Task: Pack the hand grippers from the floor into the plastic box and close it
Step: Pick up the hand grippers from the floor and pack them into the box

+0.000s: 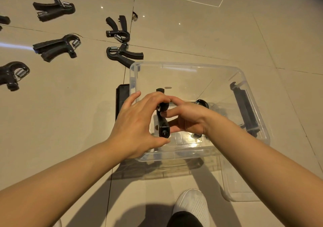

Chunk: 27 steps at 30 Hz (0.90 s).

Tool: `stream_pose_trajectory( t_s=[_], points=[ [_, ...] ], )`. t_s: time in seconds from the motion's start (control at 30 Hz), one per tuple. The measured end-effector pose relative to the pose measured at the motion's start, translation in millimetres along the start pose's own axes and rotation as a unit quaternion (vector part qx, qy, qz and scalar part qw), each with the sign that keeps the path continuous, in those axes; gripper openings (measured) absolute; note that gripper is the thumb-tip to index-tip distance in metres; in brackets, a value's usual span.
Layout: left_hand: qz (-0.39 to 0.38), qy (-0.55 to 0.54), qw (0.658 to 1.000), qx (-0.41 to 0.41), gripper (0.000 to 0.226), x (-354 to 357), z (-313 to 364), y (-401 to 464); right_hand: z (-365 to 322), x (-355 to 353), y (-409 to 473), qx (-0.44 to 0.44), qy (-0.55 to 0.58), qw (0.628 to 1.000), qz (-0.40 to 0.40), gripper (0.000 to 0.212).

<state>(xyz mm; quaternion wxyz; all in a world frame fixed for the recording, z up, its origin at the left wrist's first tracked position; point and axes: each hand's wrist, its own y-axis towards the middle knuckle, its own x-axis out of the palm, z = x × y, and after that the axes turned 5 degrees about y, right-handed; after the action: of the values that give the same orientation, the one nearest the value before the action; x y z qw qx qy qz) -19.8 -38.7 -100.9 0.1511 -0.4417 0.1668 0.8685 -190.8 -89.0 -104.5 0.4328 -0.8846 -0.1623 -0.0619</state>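
A clear plastic box [188, 65] stands open on the tiled floor in front of me. Both hands reach over its near rim. My left hand [138, 123] and my right hand [187, 118] together hold a black hand gripper [163, 125] upright inside the box, fingers curled round its handle and top. A second black gripper [202, 103] shows just behind my right hand. Several more black hand grippers with steel springs lie on the floor to the left, among them one [124, 54] touching the box's far left corner, one [118, 28] beyond it and one [56, 49] further left.
The clear lid [234, 183] lies on the floor under and to the right of the box. Black latches sit on the box's left side [120, 102] and right side [244, 107]. My white shoe [192, 205] is at the bottom centre.
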Motion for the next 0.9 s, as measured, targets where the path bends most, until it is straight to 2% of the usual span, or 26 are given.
stream_pose_trajectory(
  t_s=[0.2, 0.3, 0.4, 0.47, 0.6, 0.67, 0.77, 0.83, 0.9],
  points=[
    [-0.016, 0.004, 1.0, -0.003, 0.083, 0.0, 0.1, 0.1, 3.3, -2.9, 2.7, -0.019, -0.054, 0.997, 0.055, 0.055],
    [-0.025, 0.03, 0.999, 0.011, 0.084, -0.3, -1.2, -0.4, 5.5, -7.6, 2.2, -0.032, -0.149, 0.984, 0.095, 0.053],
    [-0.019, 0.038, 0.999, 0.022, 0.077, -0.1, -3.3, -1.1, 7.7, -15.6, 5.1, -0.042, -0.305, 0.941, 0.137, 0.042],
    [0.001, 0.028, 0.999, 0.021, 0.069, 1.8, -4.6, -1.6, 7.5, -21.6, 8.3, -0.009, -0.387, 0.909, 0.154, 0.031],
    [0.051, 0.023, 0.998, -0.006, 0.056, 7.9, -7.8, -4.2, 10.9, -33.4, 15.0, 0.172, -0.41, 0.88, 0.169, 0.027],
    [0.064, 0.023, 0.998, -0.016, 0.053, 8.8, -8.5, -4.8, 14.7, -35.0, 17.1, 0.231, -0.419, 0.86, 0.179, 0.03],
    [0.072, 0.022, 0.997, -0.022, 0.049, 8.6, -8.4, -4.9, 14.5, -37.1, 20.6, 0.193, -0.475, 0.825, 0.238, 0.025],
    [0.073, 0.019, 0.997, -0.022, 0.047, 8.6, -8.1, -4.8, 11.1, -38.6, 21.1, 0.137, -0.559, 0.778, 0.251, 0.024],
    [0.074, 0.015, 0.997, -0.026, 0.047, 8.5, -8.6, -4.6, 6.0, -41.6, 20.9, 0.091, -0.651, 0.722, 0.217, 0.022]
  ],
)
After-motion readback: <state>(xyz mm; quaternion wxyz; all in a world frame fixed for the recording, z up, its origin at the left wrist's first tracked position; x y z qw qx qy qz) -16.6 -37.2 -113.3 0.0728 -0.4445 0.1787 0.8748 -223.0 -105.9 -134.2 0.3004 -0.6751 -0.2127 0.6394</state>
